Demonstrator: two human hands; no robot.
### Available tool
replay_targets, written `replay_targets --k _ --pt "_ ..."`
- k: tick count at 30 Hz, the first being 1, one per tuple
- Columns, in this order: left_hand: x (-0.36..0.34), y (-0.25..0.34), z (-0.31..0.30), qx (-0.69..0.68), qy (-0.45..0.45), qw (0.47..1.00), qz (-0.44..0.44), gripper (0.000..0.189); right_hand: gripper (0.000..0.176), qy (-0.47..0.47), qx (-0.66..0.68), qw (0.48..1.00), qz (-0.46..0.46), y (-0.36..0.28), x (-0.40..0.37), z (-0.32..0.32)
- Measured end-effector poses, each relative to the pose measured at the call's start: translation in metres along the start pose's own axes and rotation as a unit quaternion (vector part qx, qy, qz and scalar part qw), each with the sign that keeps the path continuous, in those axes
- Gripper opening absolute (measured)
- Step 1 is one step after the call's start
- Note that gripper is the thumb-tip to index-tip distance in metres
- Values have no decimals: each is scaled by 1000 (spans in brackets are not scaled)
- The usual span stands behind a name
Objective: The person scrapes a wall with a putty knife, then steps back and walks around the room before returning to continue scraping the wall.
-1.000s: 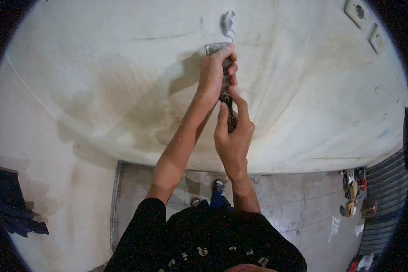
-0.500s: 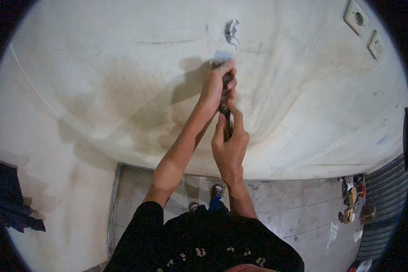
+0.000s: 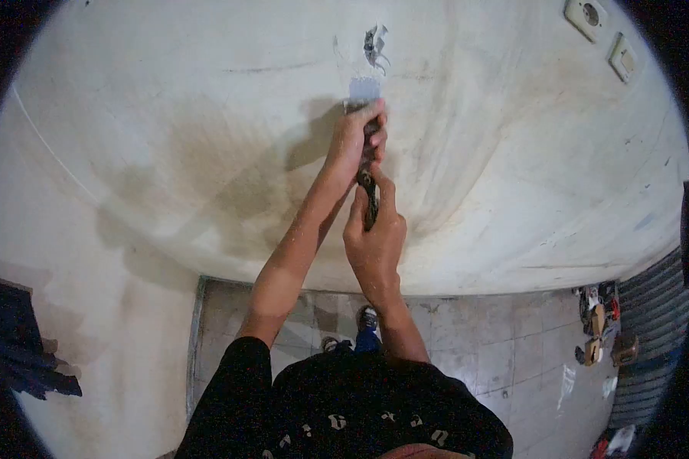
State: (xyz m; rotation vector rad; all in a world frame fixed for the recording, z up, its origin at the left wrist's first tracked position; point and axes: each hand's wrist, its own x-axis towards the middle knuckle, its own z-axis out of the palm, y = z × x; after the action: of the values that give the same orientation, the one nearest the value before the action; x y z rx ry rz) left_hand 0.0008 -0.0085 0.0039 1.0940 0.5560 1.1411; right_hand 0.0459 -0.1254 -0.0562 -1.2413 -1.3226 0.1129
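Note:
A long, dark tool (image 3: 371,131) lies upright along the pale wall (image 3: 475,153); its exact kind cannot be made out. Around its upper part, close to the wall, my left hand (image 3: 351,138) is closed. My right hand (image 3: 377,237) grips the lower end, thumb and forefinger along the dark handle. Just above the tool's top edge is a bluish-grey rectangular patch (image 3: 364,88) with a ragged upper border. Higher still, a dark, jagged hole (image 3: 373,47) with peeling pale flakes marks the wall. Both hands cover much of the tool.
A socket (image 3: 587,17) and a switch (image 3: 624,57) are on the wall at upper right. Assorted items (image 3: 593,325) lie on the tiled floor (image 3: 482,359) beside a corrugated grey surface (image 3: 651,336). Dark cloth (image 3: 23,336) hangs at left. My shoes (image 3: 367,317) stand below.
The view has shifted slightly, so the wall marks sit further left and higher. Relative to the wall, both hands and the tool are a little lower, and more of the bluish-grey patch shows.

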Motion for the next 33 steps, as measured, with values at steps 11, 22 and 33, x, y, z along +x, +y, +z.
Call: replay_targets --k 11,22,33 --pt "10 5 -6 9 -16 999 28 30 32 -18 8 999 25 -18 8 -3" --pt "9 23 1 30 4 999 43 35 32 -7 -4 1000 -4 -34 21 -5" --pt "7 18 1 35 18 997 59 35 31 -5 -13 1000 16 -25 11 -2"
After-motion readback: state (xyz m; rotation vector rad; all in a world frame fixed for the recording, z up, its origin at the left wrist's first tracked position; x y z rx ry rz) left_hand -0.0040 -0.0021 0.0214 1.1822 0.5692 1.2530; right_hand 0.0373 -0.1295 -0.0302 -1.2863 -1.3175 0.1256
